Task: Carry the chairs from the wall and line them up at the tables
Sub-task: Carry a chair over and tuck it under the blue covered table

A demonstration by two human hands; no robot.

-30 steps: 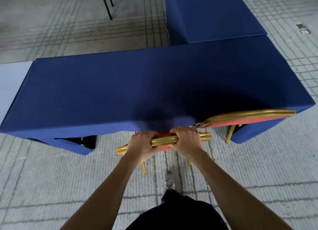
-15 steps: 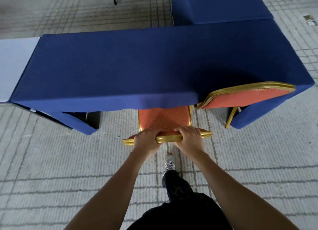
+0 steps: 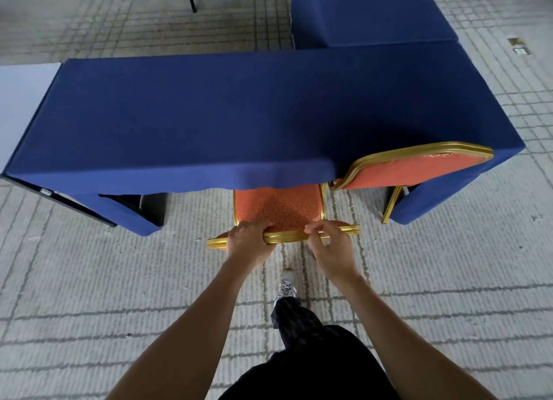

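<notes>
Grey carpet (image 3: 89, 280) crossed by darker grid lines is seen throughout. A long blue-clothed table (image 3: 239, 115) is set across it. At the table's near edge, a chair (image 3: 278, 208) with an orange seat and gold frame is tucked partly under the cloth. Its top rail is gripped by the left hand (image 3: 248, 241). The right hand (image 3: 332, 250) is laid over the same rail with fingers loosely curled; a firm hold cannot be told. Just right of it, a second chair (image 3: 413, 169) is pushed against the table's edge. Beyond the table a second blue table (image 3: 374, 10) is placed, a white table (image 3: 21, 100) at its left end.
</notes>
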